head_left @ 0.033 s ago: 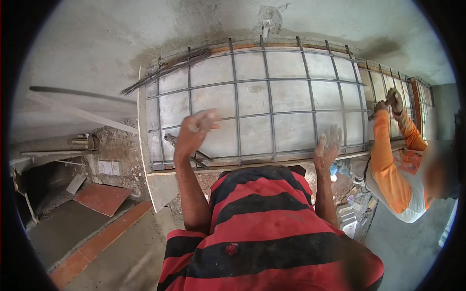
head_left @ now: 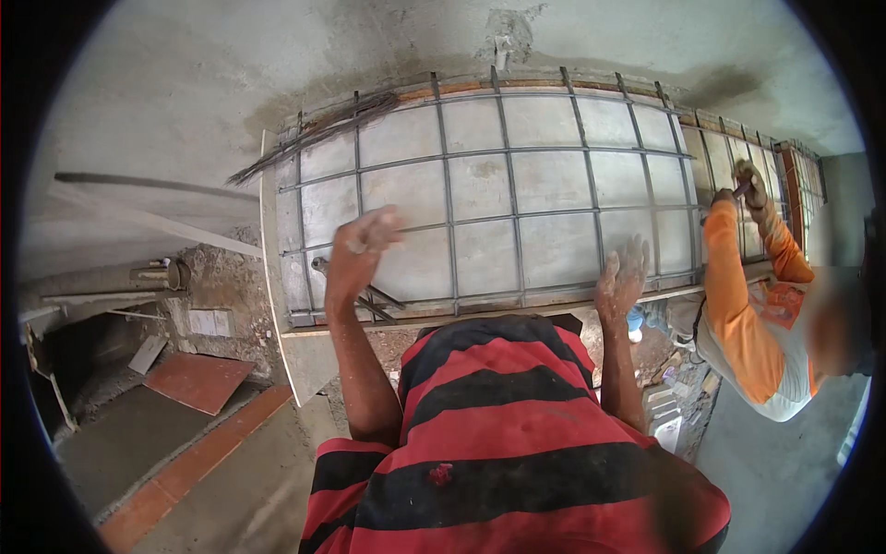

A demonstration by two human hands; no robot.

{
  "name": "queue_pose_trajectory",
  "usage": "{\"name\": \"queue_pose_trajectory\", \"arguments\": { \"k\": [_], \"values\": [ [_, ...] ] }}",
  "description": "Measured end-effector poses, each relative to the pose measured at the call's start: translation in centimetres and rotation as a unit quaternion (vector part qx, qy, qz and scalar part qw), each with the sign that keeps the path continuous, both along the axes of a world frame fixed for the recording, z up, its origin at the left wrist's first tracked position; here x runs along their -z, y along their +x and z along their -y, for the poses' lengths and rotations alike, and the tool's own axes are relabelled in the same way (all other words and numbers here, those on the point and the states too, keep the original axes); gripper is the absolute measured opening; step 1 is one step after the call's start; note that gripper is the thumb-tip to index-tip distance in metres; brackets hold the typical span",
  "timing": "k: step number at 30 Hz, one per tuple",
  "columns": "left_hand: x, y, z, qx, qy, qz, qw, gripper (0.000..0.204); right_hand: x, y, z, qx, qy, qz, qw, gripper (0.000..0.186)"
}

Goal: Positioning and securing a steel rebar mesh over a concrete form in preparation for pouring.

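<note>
In front of me lies a steel rebar grid (head_left: 480, 150) over a pale flat panel (head_left: 484, 258). My left hand (head_left: 365, 235) hovers above the grid's left part, its fingers loosely bent towards the right, somewhat blurred, with nothing visible in them. Just beneath it a pair of dark pincers (head_left: 321, 266) rests at the near left corner, partly hidden by my wrist. Fingers outstretched, my right hand (head_left: 625, 277) is over the near edge board (head_left: 544, 308), close to the lowest bar and holding nothing. A bundle of thin tie wire (head_left: 318, 138) lies across the far left corner.
A co-worker in orange sleeves (head_left: 734, 295) works at another grid (head_left: 729, 152) on the right, holding a small tool. The grey wall (head_left: 388, 42) rises along the far side. Left and below are a reddish board (head_left: 198, 380) and a rough wall opening (head_left: 97, 337).
My left hand has shifted slightly to the left. My right hand stays nearly in place. The co-worker's hands have moved a little.
</note>
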State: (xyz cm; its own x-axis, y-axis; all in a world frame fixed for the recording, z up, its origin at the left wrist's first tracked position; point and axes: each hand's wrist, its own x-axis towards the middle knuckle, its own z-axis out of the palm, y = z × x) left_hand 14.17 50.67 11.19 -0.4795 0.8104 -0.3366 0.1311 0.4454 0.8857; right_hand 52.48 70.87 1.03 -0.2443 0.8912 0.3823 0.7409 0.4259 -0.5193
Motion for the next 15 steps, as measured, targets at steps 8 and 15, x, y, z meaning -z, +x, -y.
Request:
{"name": "queue_pose_trajectory", "arguments": {
  "k": [8,15],
  "values": [
    [6.5,-9.2,15.9,-0.467,-0.006,-0.332,0.820,0.039,-0.3,-0.6,-0.7,0.031,-0.070,0.073,0.994,0.057],
    [9.2,-8.5,17.6,-0.368,-0.288,-0.350,0.811,0.108,0.1,-0.8,-1.3,0.046,-0.087,0.087,0.991,0.053]
  ]
}}
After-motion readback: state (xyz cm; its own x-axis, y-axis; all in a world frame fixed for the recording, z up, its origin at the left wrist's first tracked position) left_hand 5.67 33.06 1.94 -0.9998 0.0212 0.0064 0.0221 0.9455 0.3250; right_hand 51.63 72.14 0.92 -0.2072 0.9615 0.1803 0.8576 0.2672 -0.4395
